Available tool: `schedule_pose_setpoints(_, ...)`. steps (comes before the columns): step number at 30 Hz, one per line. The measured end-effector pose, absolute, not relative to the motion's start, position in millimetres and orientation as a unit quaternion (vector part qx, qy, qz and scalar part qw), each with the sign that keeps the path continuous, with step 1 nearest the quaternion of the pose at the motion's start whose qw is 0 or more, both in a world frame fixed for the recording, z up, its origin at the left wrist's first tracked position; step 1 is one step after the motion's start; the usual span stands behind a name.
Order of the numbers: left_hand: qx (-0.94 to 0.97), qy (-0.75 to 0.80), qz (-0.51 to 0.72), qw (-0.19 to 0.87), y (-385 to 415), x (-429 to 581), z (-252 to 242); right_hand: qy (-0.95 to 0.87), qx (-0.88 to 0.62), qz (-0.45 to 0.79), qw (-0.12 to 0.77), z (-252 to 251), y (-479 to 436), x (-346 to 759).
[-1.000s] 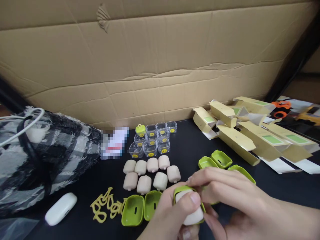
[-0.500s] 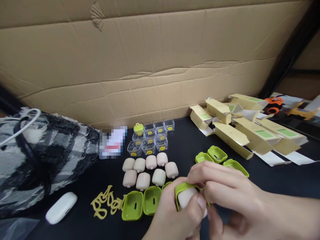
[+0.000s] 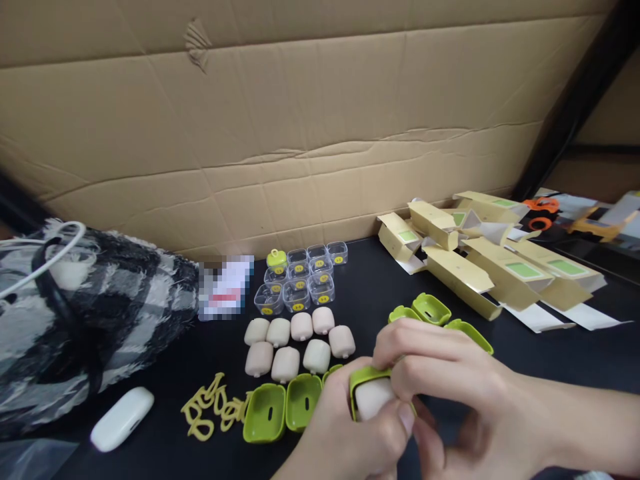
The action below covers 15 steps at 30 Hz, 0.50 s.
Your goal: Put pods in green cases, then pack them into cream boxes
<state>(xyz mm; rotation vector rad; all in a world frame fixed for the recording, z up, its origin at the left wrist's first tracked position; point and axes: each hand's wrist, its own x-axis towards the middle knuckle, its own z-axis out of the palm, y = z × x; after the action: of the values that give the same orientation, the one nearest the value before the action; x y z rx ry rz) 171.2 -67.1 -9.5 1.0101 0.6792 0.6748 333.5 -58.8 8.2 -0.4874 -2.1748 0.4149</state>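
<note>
My left hand (image 3: 347, 437) is closed round a small green plastic shell (image 3: 361, 375). Inside that shell sits a pale pinkish rounded block (image 3: 373, 399), with my left thumb near its lower edge. The fingers of my right hand (image 3: 460, 383) press on the shell's upper and right rim, hiding that side. Two upright green shells (image 3: 264, 413) stand just left of my left hand, and part of another shows behind it. Beyond my right hand lie several more green shells (image 3: 431, 309).
Several pale rounded blocks (image 3: 285, 364) stand behind my hands, then clear cups (image 3: 297, 295) with yellow stickers. Yellow loops (image 3: 201, 428) and a white rounded case (image 3: 123, 419) lie left. Opened cardboard boxes (image 3: 457, 277) fill the back right; a checked cloth (image 3: 135, 300) is at left.
My right fingers have shifted slightly left over the shell's rim, covering more of the pale block. Both hands keep hold of the shell, and the view has moved a little.
</note>
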Motion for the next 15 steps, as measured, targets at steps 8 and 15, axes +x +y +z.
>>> schedule_pose_setpoints(8,0.42,0.312,0.288,0.802,-68.0,164.1,8.2,-0.855,-0.237,0.22,0.405,16.6,-53.2,344.0)
schedule_pose_setpoints(15,0.303,0.236,0.273,0.882,-60.9,156.6,7.8,-0.839,-0.25,0.336,0.347,13.9,-44.7,353.9)
